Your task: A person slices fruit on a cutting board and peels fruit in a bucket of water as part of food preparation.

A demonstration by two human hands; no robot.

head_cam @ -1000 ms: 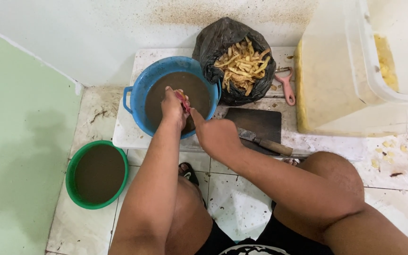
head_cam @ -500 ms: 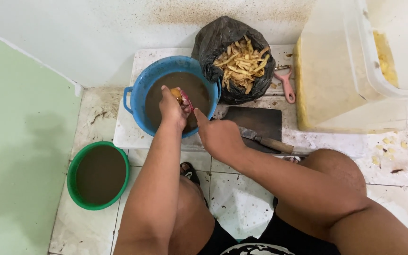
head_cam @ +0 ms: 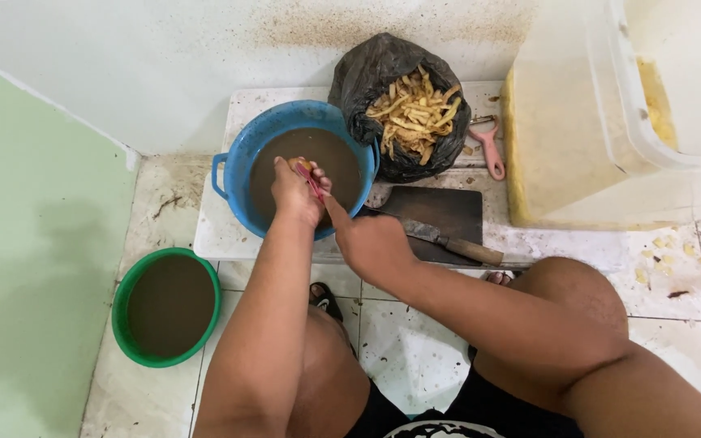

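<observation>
My left hand (head_cam: 292, 195) is closed around a small yellowish root piece (head_cam: 304, 165), held over the blue basin (head_cam: 241, 154) of brown muddy water. My right hand (head_cam: 371, 243) sits just to its right and grips a red peeler (head_cam: 312, 180), whose blade rests against the piece. The right forefinger stretches along the peeler's handle. Most of the root piece is hidden inside my left fist.
A black bag (head_cam: 375, 73) holds several yellow peelings. A pink peeler (head_cam: 492, 154) lies beside it, a cleaver (head_cam: 448, 239) rests on a dark board, a green bucket (head_cam: 127, 296) of muddy water stands at the left, and a large translucent tub (head_cam: 578, 138) stands at the right.
Both hands have shifted slightly over the basin, with the peeler stroking along the root piece. Everything else is where it was.
</observation>
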